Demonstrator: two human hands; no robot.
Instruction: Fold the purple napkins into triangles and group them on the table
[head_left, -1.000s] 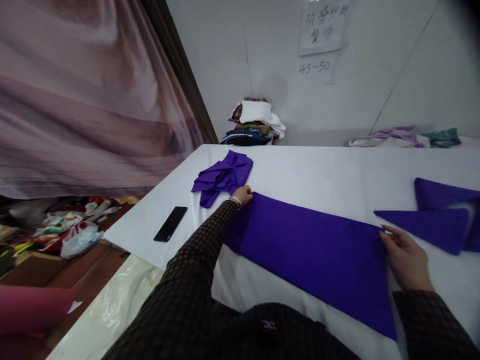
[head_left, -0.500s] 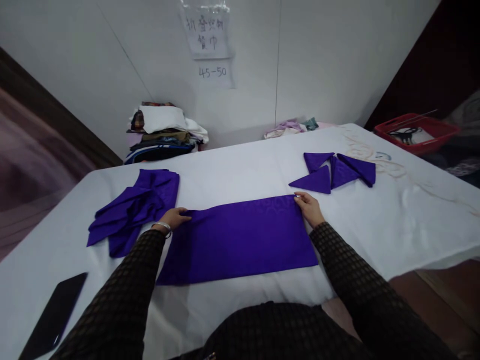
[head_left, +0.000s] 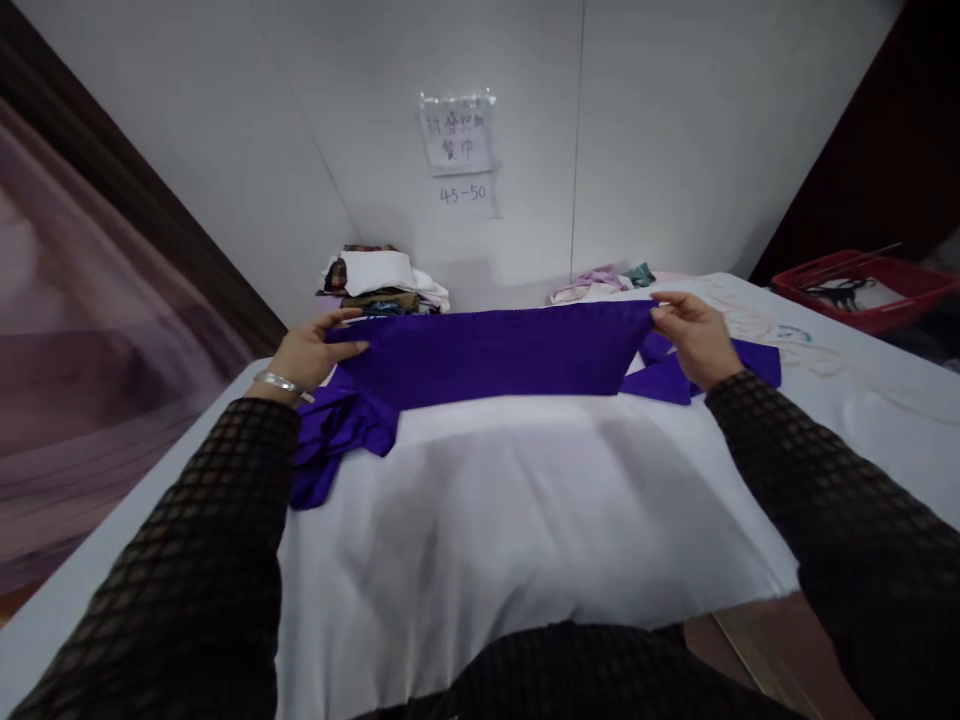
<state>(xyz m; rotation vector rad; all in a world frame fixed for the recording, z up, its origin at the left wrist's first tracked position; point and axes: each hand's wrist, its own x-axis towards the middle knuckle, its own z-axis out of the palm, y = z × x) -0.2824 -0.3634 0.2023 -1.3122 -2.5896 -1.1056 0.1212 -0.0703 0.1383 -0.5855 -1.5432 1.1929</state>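
Cloth (head_left: 495,352): dk. purple, approx. rect.

The purple cloth (head_left: 502,352), earlier lying on the white table (head_left: 525,500), is now held up, the left hand (head_left: 304,355) and right hand (head_left: 697,335) raised with it. It now partly hides the crumpled cloth (head_left: 337,435) at left; folded pieces (head_left: 664,380) at right are partly covered too.
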